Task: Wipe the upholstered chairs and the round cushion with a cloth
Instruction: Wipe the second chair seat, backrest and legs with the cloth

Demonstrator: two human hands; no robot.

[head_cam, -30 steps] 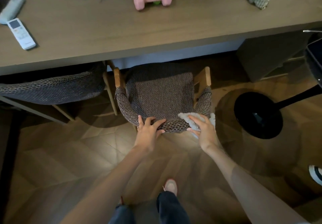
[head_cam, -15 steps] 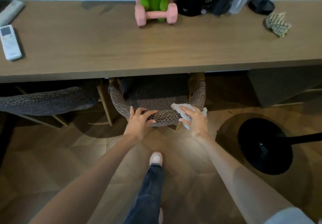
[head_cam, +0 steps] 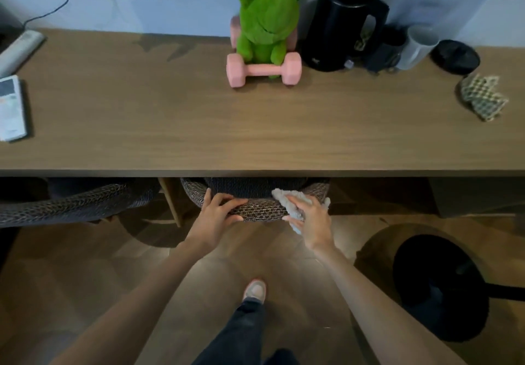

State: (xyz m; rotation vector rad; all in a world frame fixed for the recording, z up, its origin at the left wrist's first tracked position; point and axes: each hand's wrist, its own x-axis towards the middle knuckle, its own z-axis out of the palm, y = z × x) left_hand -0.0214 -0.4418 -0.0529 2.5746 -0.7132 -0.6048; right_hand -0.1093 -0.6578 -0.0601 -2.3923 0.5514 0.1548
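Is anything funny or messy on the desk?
Nothing looks spilled or broken. The funny bit: a green toy frog sits on the desk with its paws over a pink dumbbell, like lifting it. A checked cloth lies crumpled near the right end.

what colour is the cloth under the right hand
Pale grey-white cloth, fluffy; the head view shows it best.
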